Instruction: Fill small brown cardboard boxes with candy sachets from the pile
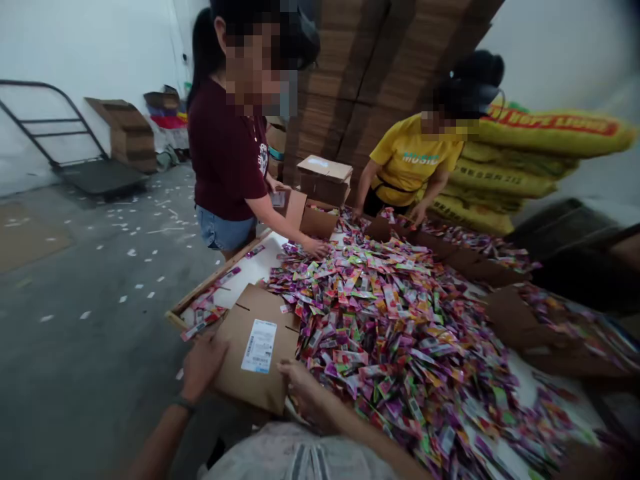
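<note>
A brown cardboard box [235,347] with a white shipping label [259,345] on its top panel is at the table's near left corner. My left hand [204,363] grips its left edge. On the opposite side, my right hand [299,381] closes its fingers on the right edge; part of that hand's grip is hidden. Beside the box spreads a large pile of small, colourful plastic packets [390,313]. A few more packets [203,310] lie along the table's left edge, close to my left hand.
Across the table [253,270], a person in maroon [225,153] reaches into the pile. Another in yellow [413,153] works behind divider cardboard [450,257]. Further boxes [325,180], stacked yellow sacks [525,167] and a flat trolley [100,177] stand around. Paper scraps litter the floor.
</note>
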`<state>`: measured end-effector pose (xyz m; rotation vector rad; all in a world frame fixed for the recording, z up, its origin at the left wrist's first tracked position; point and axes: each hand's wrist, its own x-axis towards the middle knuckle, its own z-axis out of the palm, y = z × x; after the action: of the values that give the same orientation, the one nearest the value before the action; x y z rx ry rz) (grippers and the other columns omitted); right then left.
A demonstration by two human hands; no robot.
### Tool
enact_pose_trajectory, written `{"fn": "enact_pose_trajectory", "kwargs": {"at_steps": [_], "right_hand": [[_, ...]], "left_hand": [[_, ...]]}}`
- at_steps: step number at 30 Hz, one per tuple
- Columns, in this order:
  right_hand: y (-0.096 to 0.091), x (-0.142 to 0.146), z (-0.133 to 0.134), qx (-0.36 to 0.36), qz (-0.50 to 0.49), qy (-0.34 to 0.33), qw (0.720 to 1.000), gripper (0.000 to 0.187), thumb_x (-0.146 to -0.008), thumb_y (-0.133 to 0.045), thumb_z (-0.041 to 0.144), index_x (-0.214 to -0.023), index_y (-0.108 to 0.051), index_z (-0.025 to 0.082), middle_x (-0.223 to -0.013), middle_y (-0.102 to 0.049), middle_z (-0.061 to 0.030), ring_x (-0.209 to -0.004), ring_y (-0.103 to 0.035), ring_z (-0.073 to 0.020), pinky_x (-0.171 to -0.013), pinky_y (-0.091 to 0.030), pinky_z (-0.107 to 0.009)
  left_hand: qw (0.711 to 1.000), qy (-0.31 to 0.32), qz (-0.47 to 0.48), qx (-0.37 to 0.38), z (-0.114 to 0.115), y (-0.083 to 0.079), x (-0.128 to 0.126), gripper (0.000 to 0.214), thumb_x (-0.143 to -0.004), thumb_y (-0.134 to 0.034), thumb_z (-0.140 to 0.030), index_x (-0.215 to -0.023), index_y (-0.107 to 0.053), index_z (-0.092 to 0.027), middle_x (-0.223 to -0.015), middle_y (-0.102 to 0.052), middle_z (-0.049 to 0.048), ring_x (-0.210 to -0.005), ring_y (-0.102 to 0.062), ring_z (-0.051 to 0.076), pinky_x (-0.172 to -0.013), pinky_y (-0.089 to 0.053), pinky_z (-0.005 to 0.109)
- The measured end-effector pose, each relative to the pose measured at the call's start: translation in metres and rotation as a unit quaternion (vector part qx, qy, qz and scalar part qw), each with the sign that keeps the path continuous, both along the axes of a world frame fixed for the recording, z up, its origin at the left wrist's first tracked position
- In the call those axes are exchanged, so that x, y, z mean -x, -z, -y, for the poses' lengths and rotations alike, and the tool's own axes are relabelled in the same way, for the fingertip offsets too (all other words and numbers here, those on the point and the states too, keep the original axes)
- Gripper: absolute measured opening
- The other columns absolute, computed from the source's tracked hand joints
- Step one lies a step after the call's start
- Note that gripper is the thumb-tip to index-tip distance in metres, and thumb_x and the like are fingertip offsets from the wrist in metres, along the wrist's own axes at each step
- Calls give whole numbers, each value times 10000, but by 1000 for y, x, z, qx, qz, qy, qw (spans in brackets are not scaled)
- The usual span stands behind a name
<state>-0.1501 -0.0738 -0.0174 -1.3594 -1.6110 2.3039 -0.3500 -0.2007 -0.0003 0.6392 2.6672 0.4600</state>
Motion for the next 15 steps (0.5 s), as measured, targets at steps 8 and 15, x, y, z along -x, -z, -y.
{"fn": "enact_pose_trajectory", "kwargs": {"at_steps": [8, 15], "right_hand": [[-46, -22, -33, -146, -88, 200, 965, 923, -552, -819, 457, -1333, -409, 188, -1094, -682, -117, -1004, -665, -270, -836, -546, -381], [-140, -24, -42, -287, -200, 41, 936, 487, -816, -621, 280, -1293, -533, 235, -1208, -669, -55, -1089, -636, -233, -946, -510, -369]], "left_hand": [[972, -31, -3, -233, -31, -52, 4, 508, -800, -489, -554, -1130, -561, -174, -1093, -682, 146, -998, -633, 330, -893, -470, 439], [905, -86, 177, -378, -25, -25, 3, 752, -733, -539, -649, -1293, -493, -149, -1318, -567, 172, -1197, -553, 329, -1056, -418, 474]]}}
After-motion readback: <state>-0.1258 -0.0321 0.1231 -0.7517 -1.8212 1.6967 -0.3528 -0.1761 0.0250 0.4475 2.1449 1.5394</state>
